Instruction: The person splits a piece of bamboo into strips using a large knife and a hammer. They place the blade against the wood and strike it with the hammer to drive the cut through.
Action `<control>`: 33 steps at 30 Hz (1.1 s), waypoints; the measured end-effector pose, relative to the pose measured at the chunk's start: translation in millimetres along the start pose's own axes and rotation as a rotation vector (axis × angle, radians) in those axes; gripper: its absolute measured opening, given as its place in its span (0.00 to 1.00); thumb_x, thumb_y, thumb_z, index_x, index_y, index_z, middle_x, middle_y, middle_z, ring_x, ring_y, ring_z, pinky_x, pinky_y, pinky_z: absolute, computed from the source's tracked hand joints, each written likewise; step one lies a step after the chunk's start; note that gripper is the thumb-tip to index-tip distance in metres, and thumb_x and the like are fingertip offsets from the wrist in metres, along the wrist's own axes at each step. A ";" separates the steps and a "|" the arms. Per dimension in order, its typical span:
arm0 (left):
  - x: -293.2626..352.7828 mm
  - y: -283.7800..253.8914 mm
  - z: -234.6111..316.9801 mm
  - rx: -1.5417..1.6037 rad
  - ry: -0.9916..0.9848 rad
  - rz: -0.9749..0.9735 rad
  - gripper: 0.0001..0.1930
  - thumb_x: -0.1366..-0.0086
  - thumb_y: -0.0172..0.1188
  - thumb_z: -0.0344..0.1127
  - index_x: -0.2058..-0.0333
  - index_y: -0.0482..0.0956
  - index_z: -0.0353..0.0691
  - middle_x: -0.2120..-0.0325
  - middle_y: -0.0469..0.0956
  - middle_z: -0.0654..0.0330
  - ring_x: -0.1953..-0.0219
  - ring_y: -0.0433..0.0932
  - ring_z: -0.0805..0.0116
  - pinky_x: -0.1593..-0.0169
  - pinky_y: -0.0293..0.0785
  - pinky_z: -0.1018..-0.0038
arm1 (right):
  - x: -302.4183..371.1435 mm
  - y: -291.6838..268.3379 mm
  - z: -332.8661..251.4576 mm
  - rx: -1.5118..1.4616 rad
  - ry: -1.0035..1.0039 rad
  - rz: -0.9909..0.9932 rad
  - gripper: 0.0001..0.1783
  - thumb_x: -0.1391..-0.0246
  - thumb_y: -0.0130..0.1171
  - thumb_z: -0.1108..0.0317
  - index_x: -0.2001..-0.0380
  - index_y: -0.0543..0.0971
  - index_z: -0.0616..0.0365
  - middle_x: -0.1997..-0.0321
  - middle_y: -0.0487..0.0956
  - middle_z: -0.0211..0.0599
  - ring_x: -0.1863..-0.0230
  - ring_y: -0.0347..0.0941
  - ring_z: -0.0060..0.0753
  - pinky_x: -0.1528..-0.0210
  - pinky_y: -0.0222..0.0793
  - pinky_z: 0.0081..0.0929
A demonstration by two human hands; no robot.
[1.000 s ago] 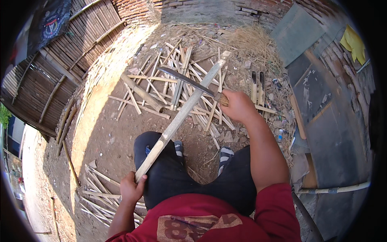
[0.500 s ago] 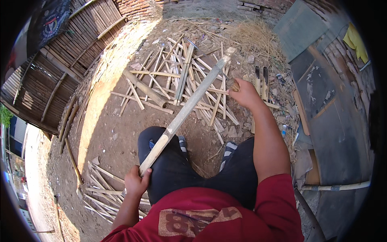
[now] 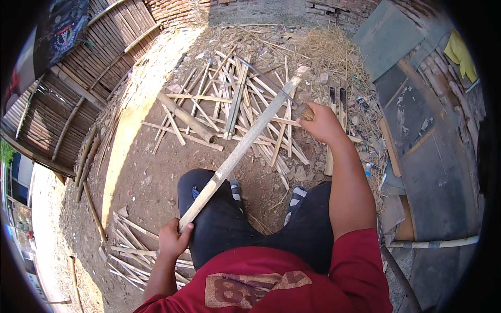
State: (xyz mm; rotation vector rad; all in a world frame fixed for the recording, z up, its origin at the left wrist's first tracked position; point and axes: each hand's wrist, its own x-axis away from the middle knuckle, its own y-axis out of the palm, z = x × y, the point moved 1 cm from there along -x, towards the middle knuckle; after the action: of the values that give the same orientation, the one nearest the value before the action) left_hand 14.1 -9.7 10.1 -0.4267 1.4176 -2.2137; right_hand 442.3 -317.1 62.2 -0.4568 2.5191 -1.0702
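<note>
While the left hand point(image 3: 174, 237) grips the near end of the bamboo strip point(image 3: 246, 141), the right hand point(image 3: 320, 123) holds a knife point(image 3: 302, 111) crossing its far part; a shallow angle seems wise.

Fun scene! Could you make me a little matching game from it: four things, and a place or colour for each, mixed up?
Things:
1. long bamboo strip
2. knife
3. shirt
4. dry grass

Places and colours:
A. dark red
B. handle in the right grip
C. on the ground towards the far wall
D. one end in the left grip

Pairs: 1-D, 2-B, 3-A, 4-C
</note>
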 end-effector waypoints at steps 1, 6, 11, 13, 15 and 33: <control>-0.2 -0.3 -2.1 0.006 0.011 -0.004 0.31 0.33 0.62 0.59 0.76 0.70 0.32 0.83 0.71 0.42 0.79 0.73 0.40 0.72 0.67 0.54 | 0.6 -0.1 -1.2 -0.008 -0.015 -0.027 0.22 0.51 0.71 0.57 0.55 0.82 0.56 0.61 0.84 0.53 0.56 0.81 0.58 0.54 0.76 0.45; -2.7 1.9 -9.0 0.053 0.009 -0.047 0.30 0.33 0.62 0.58 0.76 0.70 0.32 0.83 0.71 0.42 0.78 0.74 0.41 0.72 0.67 0.55 | 29.2 9.4 -51.0 0.095 -0.266 -0.359 0.18 0.51 0.71 0.57 0.60 0.81 0.56 0.63 0.84 0.49 0.57 0.81 0.56 0.54 0.75 0.48; 6.9 -3.3 -3.2 0.063 -0.009 0.008 0.29 0.37 0.66 0.57 0.77 0.70 0.34 0.82 0.73 0.42 0.77 0.75 0.38 0.71 0.69 0.51 | 38.4 30.3 -77.2 0.188 -0.438 -0.596 0.18 0.52 0.72 0.58 0.61 0.82 0.56 0.68 0.82 0.47 0.61 0.81 0.55 0.58 0.74 0.45; 11.0 9.5 -8.1 -0.038 0.004 0.113 0.28 0.38 0.67 0.57 0.75 0.71 0.34 0.81 0.74 0.43 0.77 0.75 0.38 0.71 0.69 0.51 | 18.0 26.5 -45.2 0.045 -0.387 -0.550 0.21 0.52 0.73 0.58 0.57 0.82 0.57 0.71 0.82 0.46 0.64 0.82 0.48 0.59 0.73 0.41; 12.6 20.0 -6.8 -0.097 -0.002 0.175 0.27 0.40 0.70 0.56 0.71 0.74 0.35 0.78 0.77 0.44 0.75 0.77 0.38 0.70 0.71 0.51 | 6.2 5.1 -18.8 -0.104 -0.016 -0.393 0.24 0.51 0.74 0.58 0.54 0.81 0.60 0.72 0.82 0.46 0.68 0.80 0.42 0.61 0.73 0.39; 8.9 18.3 10.7 -0.085 -0.035 0.167 0.24 0.38 0.68 0.52 0.71 0.72 0.34 0.79 0.75 0.43 0.74 0.77 0.37 0.70 0.69 0.50 | 6.1 23.5 3.4 -0.027 -0.104 -0.305 0.19 0.51 0.69 0.58 0.59 0.82 0.57 0.65 0.83 0.52 0.58 0.82 0.55 0.54 0.75 0.44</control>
State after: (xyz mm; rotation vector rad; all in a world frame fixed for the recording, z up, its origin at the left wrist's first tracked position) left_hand 16.0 -29.1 -2.0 -0.3594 1.4764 -2.0105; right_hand 434.9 -306.3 41.5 -0.9034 2.4259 -1.0865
